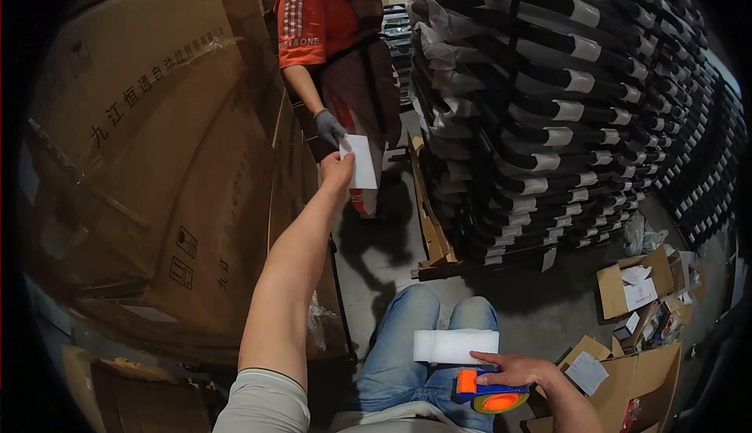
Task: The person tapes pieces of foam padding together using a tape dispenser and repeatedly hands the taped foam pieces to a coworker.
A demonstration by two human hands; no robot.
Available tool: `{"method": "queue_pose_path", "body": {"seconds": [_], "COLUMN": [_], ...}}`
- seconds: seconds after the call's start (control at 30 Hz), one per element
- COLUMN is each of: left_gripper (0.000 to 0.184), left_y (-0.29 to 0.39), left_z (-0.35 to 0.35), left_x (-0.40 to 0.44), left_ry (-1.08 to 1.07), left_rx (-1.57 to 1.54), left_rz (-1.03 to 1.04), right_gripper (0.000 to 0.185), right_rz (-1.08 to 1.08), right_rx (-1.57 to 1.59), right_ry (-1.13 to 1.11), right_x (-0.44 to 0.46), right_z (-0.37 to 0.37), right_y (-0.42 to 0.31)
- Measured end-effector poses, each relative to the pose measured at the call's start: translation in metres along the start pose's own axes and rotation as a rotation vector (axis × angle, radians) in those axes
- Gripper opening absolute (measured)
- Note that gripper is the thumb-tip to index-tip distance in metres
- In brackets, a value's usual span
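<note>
My left hand point(337, 171) reaches far forward and pinches the lower edge of a white foam sheet point(362, 163). A co-worker's grey-gloved hand point(330, 126) touches the same sheet at its upper corner. My right hand point(513, 372) is closed around a blue and orange tape dispenser point(468, 384) above my lap, its fingertips resting on a folded white foam piece point(446, 347). That foam lies across my thighs. The roll in the dispenser has an orange core; the dispenser's handle is mostly hidden by my hand.
Large brown cartons point(172, 143) rise on the left. A tall stack of black curved parts with white wrapping point(548, 112) stands on the right. Opened cardboard boxes point(638, 284) with papers and loose bits lie at lower right. A co-worker in an orange shirt point(301, 18) stands ahead.
</note>
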State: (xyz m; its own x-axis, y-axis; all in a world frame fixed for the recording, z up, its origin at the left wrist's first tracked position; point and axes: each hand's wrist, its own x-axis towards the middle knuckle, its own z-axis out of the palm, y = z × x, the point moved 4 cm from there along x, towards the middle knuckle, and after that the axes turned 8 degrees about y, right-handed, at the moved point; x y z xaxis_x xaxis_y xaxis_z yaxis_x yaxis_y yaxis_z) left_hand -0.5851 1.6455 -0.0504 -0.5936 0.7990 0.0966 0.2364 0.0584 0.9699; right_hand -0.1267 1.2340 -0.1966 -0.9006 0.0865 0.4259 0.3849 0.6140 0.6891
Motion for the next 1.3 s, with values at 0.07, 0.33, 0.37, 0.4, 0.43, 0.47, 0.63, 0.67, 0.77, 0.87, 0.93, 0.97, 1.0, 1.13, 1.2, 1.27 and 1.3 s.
{"method": "queue_pose_path", "body": {"seconds": [0.07,0.33,0.37,0.4,0.43,0.47,0.63,0.67,0.77,0.87,0.93,0.97,1.0,1.13,1.2,1.27,1.3], "left_gripper": [0.032,0.031,0.03,0.029,0.027,0.029,0.043,0.045,0.047,0.046,0.045,0.045,0.044,0.047,0.047,0.047,0.047], "left_y": [-0.008,-0.015,-0.01,-0.005,-0.016,-0.019,-0.05,-0.052,-0.067,-0.068,-0.071,-0.074,-0.075,-0.081,-0.079,-0.08,-0.08], "left_z": [0.0,0.007,0.016,0.022,0.032,0.03,-0.015,-0.02,-0.026,-0.028,-0.029,-0.027,-0.025,-0.021,-0.023,-0.024,-0.025], "left_x": [0.011,-0.05,-0.096,-0.153,-0.206,-0.263,-0.401,-0.404,-0.407,-0.41,-0.418,-0.421,-0.424,-0.429,-0.43,-0.43,-0.431], "left_ry": [0.0,0.095,-0.096,-0.294,-0.623,-0.86,-1.322,-1.238,-1.164,-1.086,-1.049,-1.028,-1.006,-0.938,-0.911,-0.902,-0.905], "left_rx": [-0.033,-0.034,-0.003,0.02,-0.023,0.039,0.213,0.304,0.307,0.344,0.356,0.347,0.336,0.319,0.357,0.384,0.406], "left_rz": [-0.009,0.221,0.312,0.381,0.319,0.429,0.819,0.872,0.847,0.89,0.912,0.884,0.859,0.851,0.916,0.917,0.931], "right_gripper": [0.093,0.097,0.096,0.094,0.093,0.092,0.093,0.093,0.093,0.094,0.092,0.09,0.088,0.068,0.057,0.056,0.056], "right_rz": [-0.004,1.045,1.078,1.117,1.104,1.135,1.111,1.088,1.093,1.15,1.298,1.437,1.499,1.546,1.524,1.499,1.487], "right_rx": [-0.012,1.671,1.716,1.761,1.715,1.703,1.606,1.598,1.667,1.774,1.771,1.792,1.837,1.795,1.765,1.694,1.702], "right_ry": [0.015,-1.176,-1.072,-0.982,-1.033,-1.051,-1.158,-1.193,-1.182,-1.141,-1.078,-1.15,-0.988,-0.844,-0.862,-0.901,-0.911], "right_x": [-0.001,0.058,0.057,0.054,0.062,0.065,0.068,0.066,0.067,0.056,0.047,0.042,0.029,0.002,0.003,0.009,0.013], "right_z": [0.002,-0.017,-0.015,-0.016,-0.019,-0.022,-0.028,-0.026,-0.022,-0.026,-0.028,-0.031,-0.028,-0.015,-0.01,-0.006,-0.004], "right_y": [0.0,0.06,0.056,0.052,0.059,0.062,0.067,0.068,0.065,0.076,0.099,0.111,0.114,0.123,0.127,0.129,0.129]}}
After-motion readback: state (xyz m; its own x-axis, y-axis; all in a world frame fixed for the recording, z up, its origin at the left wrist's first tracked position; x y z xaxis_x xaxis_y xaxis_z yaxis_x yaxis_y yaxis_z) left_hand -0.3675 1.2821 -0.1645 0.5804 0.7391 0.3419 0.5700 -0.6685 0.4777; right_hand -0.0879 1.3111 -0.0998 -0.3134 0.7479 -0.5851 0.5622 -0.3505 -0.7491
